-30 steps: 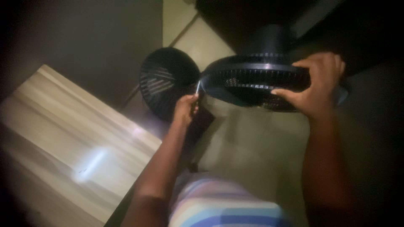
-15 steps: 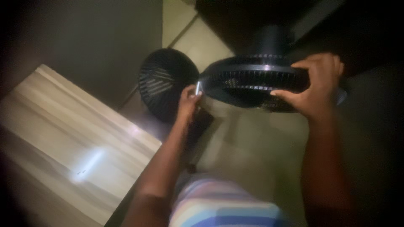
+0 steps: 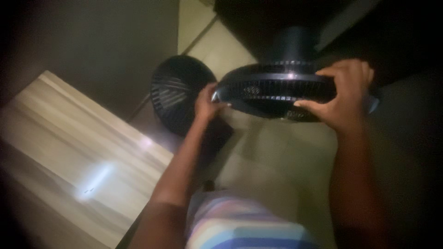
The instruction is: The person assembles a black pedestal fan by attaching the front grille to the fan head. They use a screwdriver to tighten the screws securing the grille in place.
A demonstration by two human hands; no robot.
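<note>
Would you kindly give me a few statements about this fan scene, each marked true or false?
1. The right hand grips the rim of the dark fan head. True.
2. The left hand rests flat on the wooden tabletop. False: it is at the fan head's left edge, with a small silvery tool.
3. A separate dark grille lies on the floor. True.
4. The fan head is white. False: it is dark.
</note>
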